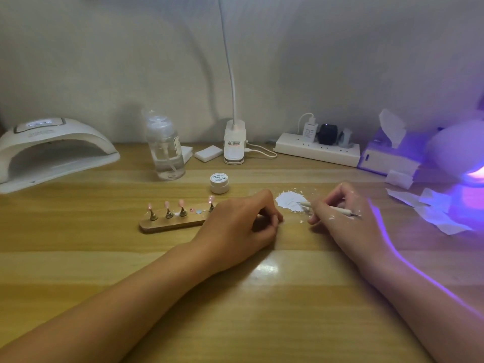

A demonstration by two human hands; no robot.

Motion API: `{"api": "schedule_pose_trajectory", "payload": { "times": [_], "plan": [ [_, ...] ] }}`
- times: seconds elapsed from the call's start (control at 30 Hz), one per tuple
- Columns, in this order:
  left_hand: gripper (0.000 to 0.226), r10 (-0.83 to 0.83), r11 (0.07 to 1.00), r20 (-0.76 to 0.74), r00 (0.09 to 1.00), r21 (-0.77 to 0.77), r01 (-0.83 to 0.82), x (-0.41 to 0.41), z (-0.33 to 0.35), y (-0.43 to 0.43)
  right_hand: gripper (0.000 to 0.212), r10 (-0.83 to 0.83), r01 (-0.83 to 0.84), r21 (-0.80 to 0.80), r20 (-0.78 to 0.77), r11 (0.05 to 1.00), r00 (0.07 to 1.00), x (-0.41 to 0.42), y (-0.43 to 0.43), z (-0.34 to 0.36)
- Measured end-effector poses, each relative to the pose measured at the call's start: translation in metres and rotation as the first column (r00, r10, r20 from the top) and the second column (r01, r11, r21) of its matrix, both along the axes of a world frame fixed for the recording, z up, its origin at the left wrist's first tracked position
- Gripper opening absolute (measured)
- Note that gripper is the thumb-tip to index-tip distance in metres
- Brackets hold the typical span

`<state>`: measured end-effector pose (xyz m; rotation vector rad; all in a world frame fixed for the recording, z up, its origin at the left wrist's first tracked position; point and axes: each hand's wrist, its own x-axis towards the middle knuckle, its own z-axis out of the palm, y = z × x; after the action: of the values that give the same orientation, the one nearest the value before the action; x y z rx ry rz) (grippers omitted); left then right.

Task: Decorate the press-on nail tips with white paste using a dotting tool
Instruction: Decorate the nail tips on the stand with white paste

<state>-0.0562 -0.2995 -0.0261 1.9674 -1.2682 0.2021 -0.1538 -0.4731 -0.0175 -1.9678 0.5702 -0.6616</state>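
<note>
The right hand [337, 213] lies on the wooden surface [235, 297] and pinches a dotting tool [327, 208] between the thumb and the curled fingers. The front end of the tool reaches the edge of the white paste [289, 201], which is spread as a patch directly on the surface, with small splashes around it. Some white spots are also on this hand.

The left hand [241, 221] rests just left of the paste, with its fingers curled under. It covers the right end of the holder [167, 224], and I cannot tell if it grips anything.

Four pink nail tips [181, 203] stand upright on small metal stands along the holder; the fourth one is just beside the left hand. A small white jar [219, 182] with its lid on stands behind the hands.

Further back there are a clear bottle [165, 150], a white nail lamp [52, 150] at the left, a clip lamp [235, 145], a power strip [317, 150] and a tissue box [387, 155]. At the right, purple light falls on some paper pieces [432, 213].
</note>
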Motion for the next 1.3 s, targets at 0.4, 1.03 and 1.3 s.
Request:
{"api": "schedule_pose_trajectory", "payload": {
  "times": [0.4, 1.03, 1.3],
  "plan": [
    [0.021, -0.013, 0.998, -0.082, 0.997, -0.058, 0.008, 0.002, 0.001, -0.001, 0.017, -0.031, 0.030, 0.014, 0.041, 0.999, 0.999, 0.002, -0.003, -0.001],
    [0.012, 0.006, 0.999, -0.175, 0.985, -0.032, -0.011, 0.006, 0.004, 0.001, 0.018, 0.069, -0.191, 0.400, 0.299, 0.896, 0.952, -0.001, 0.034, 0.003],
    [0.016, -0.017, 1.000, -0.129, 0.992, 0.022, 0.020, 0.004, 0.007, 0.002, 0.019, 0.075, -0.203, 0.390, 0.318, 0.898, 0.945, -0.003, 0.035, 0.004]
  ]
}}
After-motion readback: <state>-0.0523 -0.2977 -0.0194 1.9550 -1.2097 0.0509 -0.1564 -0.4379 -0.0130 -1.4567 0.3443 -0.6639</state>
